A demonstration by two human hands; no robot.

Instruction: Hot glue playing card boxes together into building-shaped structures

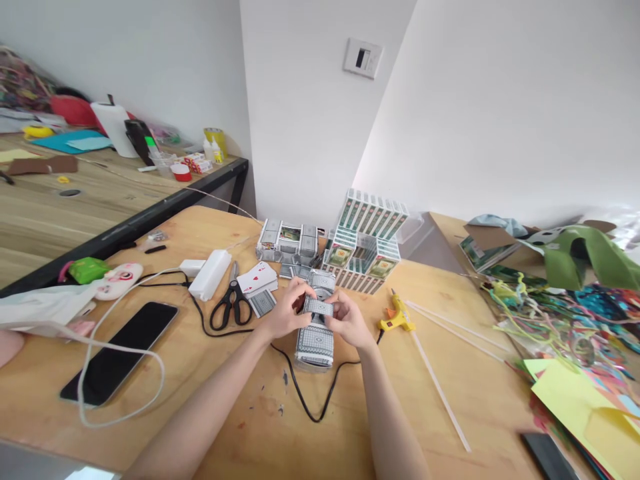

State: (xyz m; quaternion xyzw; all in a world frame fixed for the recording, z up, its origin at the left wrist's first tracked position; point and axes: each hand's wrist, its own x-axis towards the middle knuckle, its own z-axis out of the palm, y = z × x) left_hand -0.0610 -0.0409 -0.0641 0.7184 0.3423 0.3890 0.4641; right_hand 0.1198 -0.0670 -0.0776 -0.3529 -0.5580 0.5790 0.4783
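Both my hands meet over a long block of glued playing cards lying on the wooden table. My left hand and my right hand pinch one folded playing card between them, held just above the block's far end. The fingers of both hands are closed on the card. Loose playing cards lie to the left of my left hand, next to black scissors. A yellow glue gun rests right of my right hand, its black cable looping under my forearms.
Structures built of playing cards stand at the back. A black phone, a white cable and a white adapter lie at the left. Clear glue sticks lie at the right, beside coloured paper and scraps. A second table stands beyond.
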